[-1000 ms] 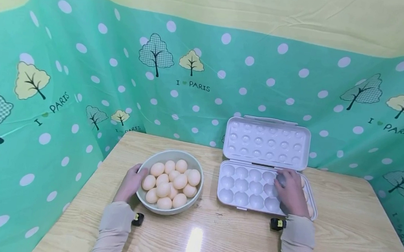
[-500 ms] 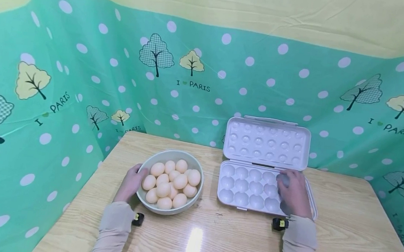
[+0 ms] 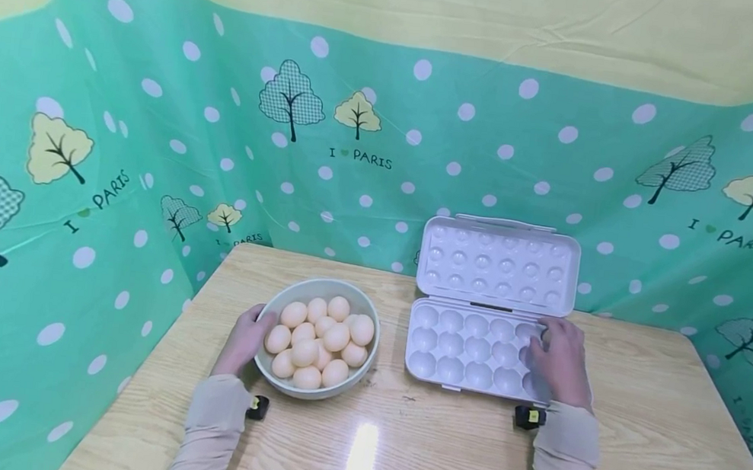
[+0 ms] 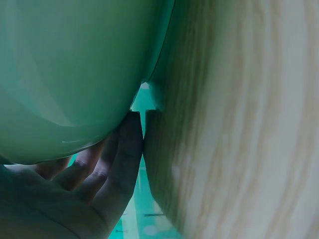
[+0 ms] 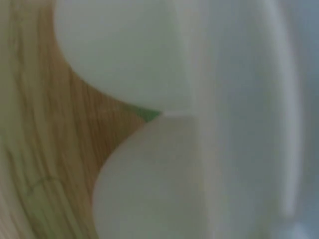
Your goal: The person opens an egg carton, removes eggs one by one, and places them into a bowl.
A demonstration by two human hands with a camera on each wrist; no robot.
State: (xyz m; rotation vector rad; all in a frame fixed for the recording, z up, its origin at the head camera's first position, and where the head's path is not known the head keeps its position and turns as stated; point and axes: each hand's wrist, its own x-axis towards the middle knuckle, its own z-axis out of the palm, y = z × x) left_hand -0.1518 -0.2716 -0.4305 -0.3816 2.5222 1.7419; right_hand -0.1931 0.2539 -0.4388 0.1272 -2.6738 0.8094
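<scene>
My left hand (image 3: 242, 343) holds the left side of a pale green bowl (image 3: 311, 394), thumb over the rim. In the left wrist view its fingers (image 4: 122, 169) lie against the outside of the bowl (image 4: 70, 69). Several light beige eggs (image 3: 304, 354) fill the bowl. To the right lies an opened white plastic egg box (image 3: 449, 369); the cups in its left and middle columns hold nothing. Over the rightmost column is my right hand (image 3: 563, 362), fingers bent down at the cups and hiding them. Whether it grips an egg I cannot tell.
The box's dimpled lid (image 3: 497, 267) stands raised against the green patterned curtain (image 3: 351, 209) behind the wooden table (image 3: 449, 457). The right wrist view shows rounded cup undersides (image 5: 124, 50) close up, with wood grain beside them.
My right hand has shifted rightward over the egg box and now covers the right column, where eggs showed a second ago. The left hand and bowl have stayed put.
</scene>
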